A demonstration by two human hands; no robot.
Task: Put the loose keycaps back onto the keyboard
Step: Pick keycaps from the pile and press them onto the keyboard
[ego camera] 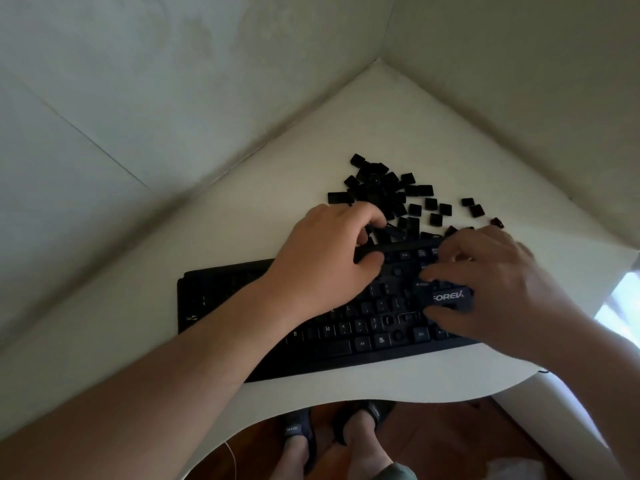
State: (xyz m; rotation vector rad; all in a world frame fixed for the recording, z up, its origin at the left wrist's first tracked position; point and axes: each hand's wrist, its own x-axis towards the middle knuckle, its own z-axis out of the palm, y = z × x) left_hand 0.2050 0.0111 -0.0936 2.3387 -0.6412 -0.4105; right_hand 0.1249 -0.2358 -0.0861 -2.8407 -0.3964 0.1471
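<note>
Step in hand: left hand point(332, 251) fingers pinch a loose black plastic keycap point(388, 232) at frame centre; right hand point(491, 282) fingers curl round the black rectangular keyboard point(221, 299). Next: seat it.

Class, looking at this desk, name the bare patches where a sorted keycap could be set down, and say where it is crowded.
Free: the white desk left of the pile of loose keycaps, between wall and keyboard; also the strip along the desk's curved near edge. Crowded: behind the keyboard's right half, where keycaps scatter and the left hand and right hand work.
</note>
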